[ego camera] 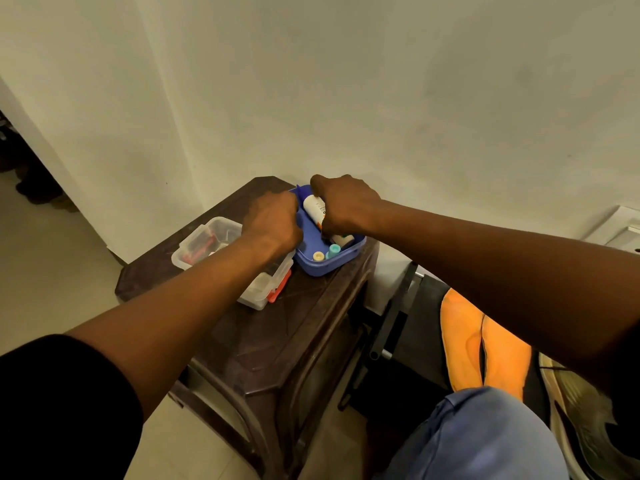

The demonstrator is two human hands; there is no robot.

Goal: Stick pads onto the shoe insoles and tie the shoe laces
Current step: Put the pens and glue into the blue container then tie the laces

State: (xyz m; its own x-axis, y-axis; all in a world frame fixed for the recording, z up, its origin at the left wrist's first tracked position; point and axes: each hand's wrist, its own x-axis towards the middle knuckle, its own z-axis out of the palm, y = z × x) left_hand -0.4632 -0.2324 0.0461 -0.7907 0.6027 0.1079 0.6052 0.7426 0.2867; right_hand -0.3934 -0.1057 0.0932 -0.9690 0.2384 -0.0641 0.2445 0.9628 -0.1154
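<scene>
Blue plastic tub on the brown stool hides both sets of fingertips. The right hand is curled down among the bottles, beside a white bottle, but its grip cannot be told; neither can that of the left hand at the tub's rim. Orange insoles lie at lower right beside a shoe cut off by the edge. A clear box sits under the left wrist
</scene>
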